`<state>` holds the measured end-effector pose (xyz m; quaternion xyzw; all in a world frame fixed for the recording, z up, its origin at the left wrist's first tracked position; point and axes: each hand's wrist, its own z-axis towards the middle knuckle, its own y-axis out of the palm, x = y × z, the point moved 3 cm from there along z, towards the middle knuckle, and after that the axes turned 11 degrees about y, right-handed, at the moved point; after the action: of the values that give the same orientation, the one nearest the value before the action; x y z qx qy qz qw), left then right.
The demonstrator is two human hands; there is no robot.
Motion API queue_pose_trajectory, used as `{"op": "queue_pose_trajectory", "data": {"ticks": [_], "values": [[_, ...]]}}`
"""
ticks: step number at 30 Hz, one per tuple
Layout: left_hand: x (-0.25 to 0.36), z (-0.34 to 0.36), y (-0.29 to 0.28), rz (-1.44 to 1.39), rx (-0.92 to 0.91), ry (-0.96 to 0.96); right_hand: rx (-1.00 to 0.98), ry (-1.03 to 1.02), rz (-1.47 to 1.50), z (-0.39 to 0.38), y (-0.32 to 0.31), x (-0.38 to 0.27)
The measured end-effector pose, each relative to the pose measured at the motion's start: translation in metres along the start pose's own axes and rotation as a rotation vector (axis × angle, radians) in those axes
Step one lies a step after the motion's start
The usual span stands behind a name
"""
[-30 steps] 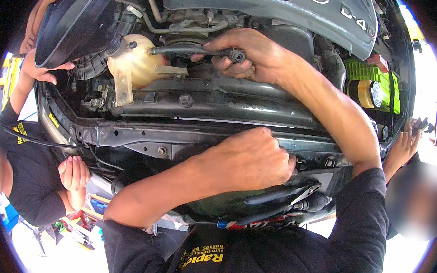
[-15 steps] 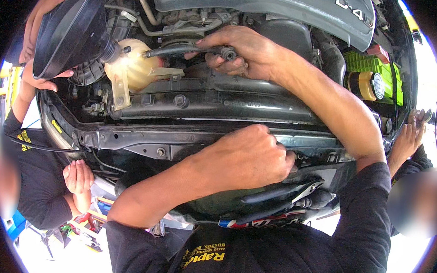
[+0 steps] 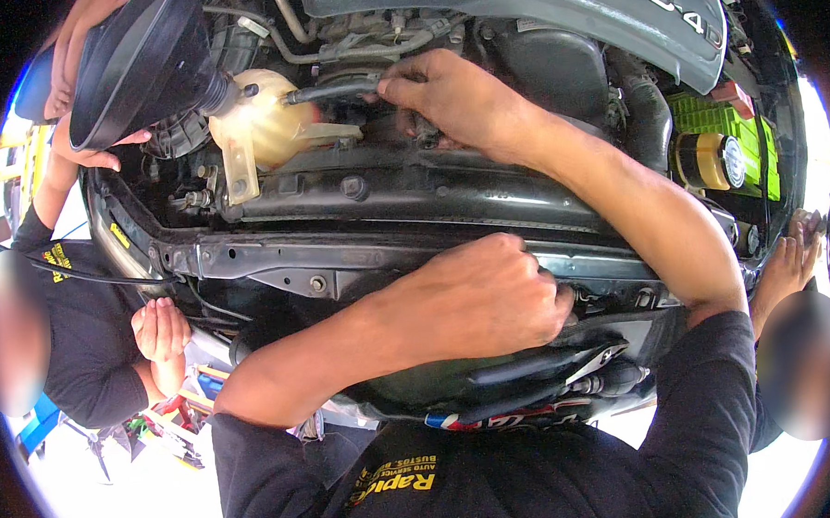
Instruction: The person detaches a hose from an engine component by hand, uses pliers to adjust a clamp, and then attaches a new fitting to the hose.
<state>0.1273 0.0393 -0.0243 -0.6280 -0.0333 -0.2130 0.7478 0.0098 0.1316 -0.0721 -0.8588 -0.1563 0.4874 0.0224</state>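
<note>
My right hand (image 3: 464, 104) is closed round a black rubber hose (image 3: 338, 91) whose far end joins a cloudy plastic coolant reservoir (image 3: 261, 118). The hose's free end points down below my fingers, partly hidden by them. A large black funnel (image 3: 138, 77) stands tilted in the top of the reservoir, and a co-worker's hand (image 3: 86, 148) is at its lower rim. My left hand (image 3: 505, 297) is curled into a fist over the front edge of the engine bay; whatever its fingers hold, if anything, is hidden.
The radiator's black top (image 3: 412, 194) runs across below the hose. A grey engine cover (image 3: 552, 3) lies beyond. At the right are a green box-shaped part (image 3: 734, 139) and a gold canister (image 3: 702, 161). Co-workers stand at both sides, one with a raised hand (image 3: 161, 330).
My right hand has turned and tipped the hose's free end downward, away from view. The whole scene has shifted slightly right. My left hand stays in a fist at the front edge.
</note>
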Motion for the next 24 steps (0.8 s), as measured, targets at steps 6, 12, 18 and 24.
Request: {"op": "queue_pose_trajectory", "data": {"ticks": [6,12,18,24], "values": [[-0.001,0.002,0.000,-0.020,0.002,-0.007,0.224,-0.306,-0.279,0.004,0.004,0.005],[-0.001,0.002,-0.001,-0.005,0.004,-0.012,0.316,-0.367,-0.410,0.005,0.009,0.008],[-0.001,0.001,0.000,-0.036,0.031,-0.002,0.261,-0.298,-0.406,0.005,0.008,0.006],[-0.001,0.003,0.001,-0.035,0.013,0.000,0.264,-0.337,-0.438,0.007,0.006,0.010]]}}
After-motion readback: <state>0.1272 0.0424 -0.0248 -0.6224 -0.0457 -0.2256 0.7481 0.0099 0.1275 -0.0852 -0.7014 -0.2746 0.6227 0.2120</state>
